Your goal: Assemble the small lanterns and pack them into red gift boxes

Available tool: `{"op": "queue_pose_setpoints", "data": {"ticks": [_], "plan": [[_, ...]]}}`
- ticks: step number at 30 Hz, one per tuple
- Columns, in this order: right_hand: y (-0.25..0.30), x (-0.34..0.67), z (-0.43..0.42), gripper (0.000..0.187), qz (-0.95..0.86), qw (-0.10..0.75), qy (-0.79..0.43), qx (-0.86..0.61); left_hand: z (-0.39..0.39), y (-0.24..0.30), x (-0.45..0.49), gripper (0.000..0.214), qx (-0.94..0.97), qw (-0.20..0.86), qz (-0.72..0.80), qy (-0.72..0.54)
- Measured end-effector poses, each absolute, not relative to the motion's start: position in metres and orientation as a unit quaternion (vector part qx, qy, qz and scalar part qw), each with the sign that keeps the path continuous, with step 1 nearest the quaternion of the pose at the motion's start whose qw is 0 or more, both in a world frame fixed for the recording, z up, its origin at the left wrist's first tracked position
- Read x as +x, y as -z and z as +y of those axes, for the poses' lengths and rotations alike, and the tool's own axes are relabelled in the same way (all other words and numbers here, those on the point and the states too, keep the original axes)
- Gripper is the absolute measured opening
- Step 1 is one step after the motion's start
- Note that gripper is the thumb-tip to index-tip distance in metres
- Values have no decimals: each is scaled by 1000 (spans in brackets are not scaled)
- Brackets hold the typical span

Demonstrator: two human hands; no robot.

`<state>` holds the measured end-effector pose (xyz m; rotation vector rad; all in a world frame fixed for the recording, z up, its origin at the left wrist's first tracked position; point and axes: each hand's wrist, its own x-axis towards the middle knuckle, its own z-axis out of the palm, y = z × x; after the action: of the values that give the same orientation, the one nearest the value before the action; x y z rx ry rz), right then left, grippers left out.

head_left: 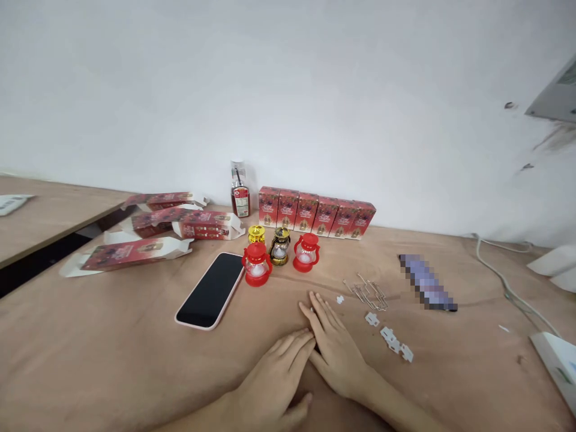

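Note:
Both of my hands lie flat on the brown tabletop, holding nothing. My left hand (274, 372) has its fingertips touching my right hand (333, 342). Beyond them stand small toy lanterns: a red lantern (257, 267), another red lantern (306, 255), a dark bronze lantern (279, 247) and a gold lantern (256, 234) partly hidden behind the first. Right of my right hand lie bent wire handles (369, 294) and several small white plastic pieces (389, 337). A black-screened phone (211, 291) in a pale case lies left of the lanterns.
Several red printed boxes (315, 213) stand in a row by the wall, beside a bottle (240, 198) of dark liquid. Opened red cartons (130, 255) lie at left. On the right are a blurred-out phone-like object (427, 282) and a white cable (504, 282).

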<state>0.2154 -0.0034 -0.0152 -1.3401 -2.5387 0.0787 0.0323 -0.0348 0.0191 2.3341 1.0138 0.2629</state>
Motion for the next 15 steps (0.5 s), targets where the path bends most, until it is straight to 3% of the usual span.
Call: {"op": "queue_pose_setpoints", "data": {"ticks": [6, 11, 13, 15], "plan": [[12, 215, 6, 68, -891, 145, -33, -428, -29, -8, 32, 74, 896, 251, 346, -119], [12, 204, -13, 42, -907, 298, 116, -276, -33, 10, 31, 57, 892, 238, 347, -165], [22, 196, -29, 32, -913, 323, 153, -198, -39, 21, 35, 52, 897, 251, 327, -163], [39, 190, -48, 31, -910, 315, 162, -214, -47, 29, 42, 50, 908, 264, 290, -146]]}}
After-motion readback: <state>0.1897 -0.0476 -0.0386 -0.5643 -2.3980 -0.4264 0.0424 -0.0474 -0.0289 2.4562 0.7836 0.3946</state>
